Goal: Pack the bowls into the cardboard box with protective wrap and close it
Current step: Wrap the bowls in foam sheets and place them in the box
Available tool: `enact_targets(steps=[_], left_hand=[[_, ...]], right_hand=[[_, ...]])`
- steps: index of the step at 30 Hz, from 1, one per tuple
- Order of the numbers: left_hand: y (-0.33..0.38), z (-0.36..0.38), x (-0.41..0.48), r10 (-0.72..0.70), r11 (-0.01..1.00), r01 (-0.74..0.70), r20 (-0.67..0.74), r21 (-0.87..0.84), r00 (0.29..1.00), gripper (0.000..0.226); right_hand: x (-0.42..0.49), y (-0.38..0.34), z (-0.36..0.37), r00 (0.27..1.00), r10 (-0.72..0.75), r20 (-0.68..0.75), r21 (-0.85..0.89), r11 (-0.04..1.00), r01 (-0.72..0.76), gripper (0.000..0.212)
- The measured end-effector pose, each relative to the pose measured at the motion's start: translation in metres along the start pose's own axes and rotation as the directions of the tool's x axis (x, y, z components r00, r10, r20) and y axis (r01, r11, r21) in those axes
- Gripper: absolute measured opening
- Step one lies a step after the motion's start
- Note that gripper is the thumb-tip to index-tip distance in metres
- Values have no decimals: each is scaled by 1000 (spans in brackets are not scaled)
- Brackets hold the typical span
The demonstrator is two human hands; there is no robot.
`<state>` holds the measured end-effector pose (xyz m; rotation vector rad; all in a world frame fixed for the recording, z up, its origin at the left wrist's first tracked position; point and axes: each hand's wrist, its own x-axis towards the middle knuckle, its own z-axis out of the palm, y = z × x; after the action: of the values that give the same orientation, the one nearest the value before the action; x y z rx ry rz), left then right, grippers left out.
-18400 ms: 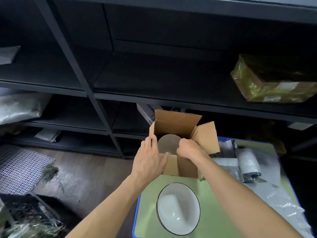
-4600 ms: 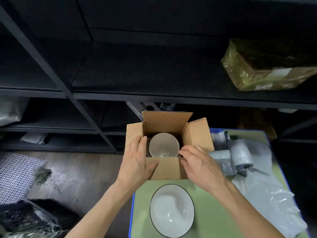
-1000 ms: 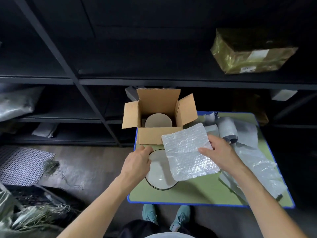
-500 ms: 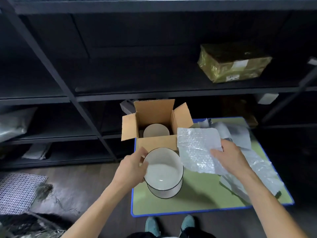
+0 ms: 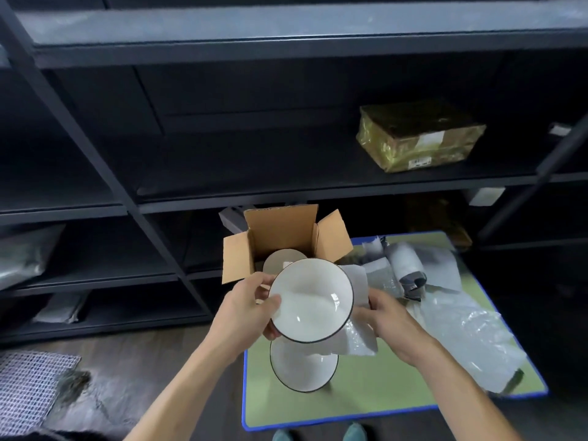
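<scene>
White bowl [image 5: 310,300] held tilted against bubble wrap [image 5: 359,340], before open box [image 5: 280,229].

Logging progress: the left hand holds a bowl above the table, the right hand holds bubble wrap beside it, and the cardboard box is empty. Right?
Not quite. The head view shows the cardboard box is not empty: a packed bowl sits inside it. The left hand does hold the lifted bowl above the table, the right hand the bubble wrap.

We see a dim, soft picture: dark shelves [image 5: 318,194] bow at the frame's edges, and the bowl [image 5: 310,300] glints.
</scene>
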<state>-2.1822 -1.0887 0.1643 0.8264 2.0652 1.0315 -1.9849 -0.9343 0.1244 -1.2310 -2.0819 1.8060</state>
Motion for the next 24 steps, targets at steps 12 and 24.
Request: enact_targets(steps=[12, 24], left_hand=[[1, 2, -1, 16, 997, -15, 12, -78, 1000, 18], [-18, -14, 11, -37, 981, 72, 192, -181, 981, 69]], right_hand=[[-13, -19, 16, 979, 11, 204, 574, 809, -129, 56], [-3, -27, 33, 981, 4, 192, 580, 806, -117, 42]])
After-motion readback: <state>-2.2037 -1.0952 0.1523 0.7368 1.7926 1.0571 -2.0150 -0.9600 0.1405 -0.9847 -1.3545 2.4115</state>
